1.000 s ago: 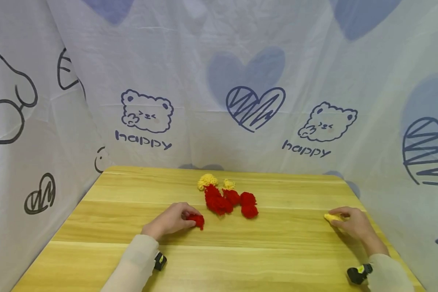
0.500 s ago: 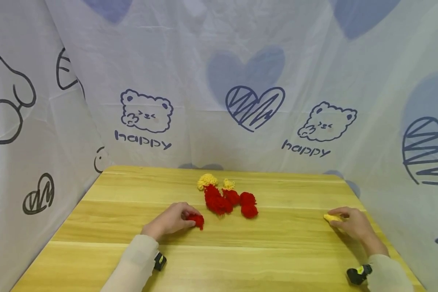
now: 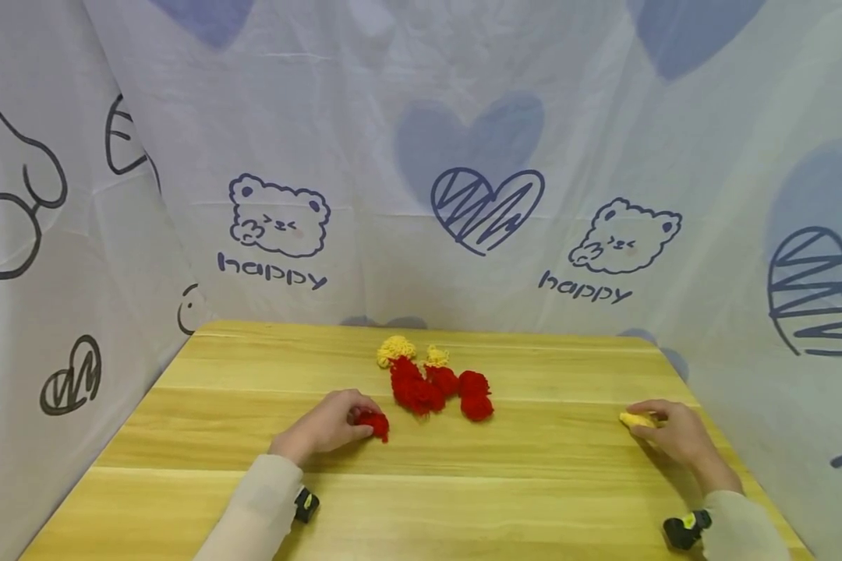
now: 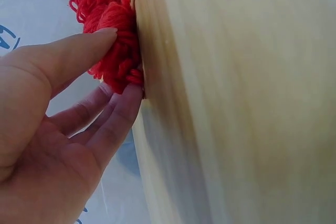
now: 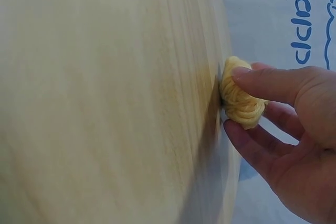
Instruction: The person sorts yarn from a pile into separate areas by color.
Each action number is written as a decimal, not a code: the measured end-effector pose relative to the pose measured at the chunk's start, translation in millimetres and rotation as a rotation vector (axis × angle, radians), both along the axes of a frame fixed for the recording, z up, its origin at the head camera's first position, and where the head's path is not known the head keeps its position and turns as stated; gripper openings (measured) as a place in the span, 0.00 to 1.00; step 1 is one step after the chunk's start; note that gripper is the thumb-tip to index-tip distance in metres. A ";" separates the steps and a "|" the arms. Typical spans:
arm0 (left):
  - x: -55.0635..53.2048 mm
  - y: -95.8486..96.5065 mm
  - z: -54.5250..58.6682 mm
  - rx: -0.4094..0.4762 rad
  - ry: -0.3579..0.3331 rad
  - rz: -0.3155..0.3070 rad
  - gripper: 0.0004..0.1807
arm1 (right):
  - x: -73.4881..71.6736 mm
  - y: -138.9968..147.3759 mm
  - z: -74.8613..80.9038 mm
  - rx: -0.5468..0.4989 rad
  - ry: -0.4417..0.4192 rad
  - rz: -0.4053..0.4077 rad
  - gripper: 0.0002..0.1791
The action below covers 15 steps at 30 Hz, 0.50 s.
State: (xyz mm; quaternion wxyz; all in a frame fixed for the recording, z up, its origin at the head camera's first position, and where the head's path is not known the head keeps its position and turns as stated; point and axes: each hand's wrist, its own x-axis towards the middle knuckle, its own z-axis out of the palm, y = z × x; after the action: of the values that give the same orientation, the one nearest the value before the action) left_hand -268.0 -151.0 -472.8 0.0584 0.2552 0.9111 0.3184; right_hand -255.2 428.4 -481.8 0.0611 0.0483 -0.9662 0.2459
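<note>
My left hand [image 3: 331, 423] pinches a small red yarn ball [image 3: 375, 425] just above the wooden tabletop, left of the middle. In the left wrist view the thumb lies over the red yarn [image 4: 118, 51] and the fingertips come up at its lower end. On the far right, my right hand [image 3: 677, 435] holds a small yellow yarn ball [image 3: 635, 419] close to the wood. Seen from the right wrist, thumb and fingers grip this yellow bundle of wound strands [image 5: 242, 98] from two sides.
Several red yarn balls [image 3: 414, 389] lie in a cluster at the middle back of the table [image 3: 533, 483], two of them [image 3: 475, 395] slightly to the right. Two yellow yarn balls [image 3: 396, 351] sit behind them. A printed white cloth [image 3: 393, 257] hangs behind and along both sides.
</note>
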 end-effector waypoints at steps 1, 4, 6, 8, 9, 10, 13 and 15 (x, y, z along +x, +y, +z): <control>0.2 -0.3 0.0 -0.005 0.012 -0.001 0.12 | 0.3 0.0 0.0 0.000 -0.004 -0.002 0.17; 1.4 -1.6 0.2 -0.006 0.038 -0.002 0.11 | 1.1 0.4 0.2 -0.008 -0.019 -0.001 0.17; 2.3 -2.6 0.4 -0.003 0.052 -0.005 0.11 | 1.5 0.4 0.8 -0.011 -0.020 0.005 0.17; 2.7 -4.1 -0.1 0.003 0.061 -0.005 0.11 | 1.5 0.1 1.3 -0.010 -0.019 0.012 0.17; 2.9 -4.8 -0.2 0.006 0.067 -0.006 0.11 | 1.6 -0.1 1.6 -0.009 -0.019 0.016 0.17; 3.1 -5.6 -0.2 0.009 0.071 -0.007 0.11 | 1.8 -0.5 2.0 -0.010 -0.018 0.020 0.17; 3.6 -8.0 -0.2 0.017 0.082 -0.014 0.11 | 2.4 -1.6 3.0 -0.010 -0.026 0.019 0.17; 3.9 -9.7 0.2 0.021 0.083 -0.019 0.10 | 2.7 -1.9 2.8 -0.011 -0.027 0.015 0.17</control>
State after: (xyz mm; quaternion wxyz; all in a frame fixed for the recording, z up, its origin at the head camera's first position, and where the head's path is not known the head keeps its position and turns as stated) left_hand -264.1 -160.6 -472.7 0.0209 0.2774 0.9068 0.3167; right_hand -252.5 426.6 -479.0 0.0466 0.0520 -0.9651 0.2524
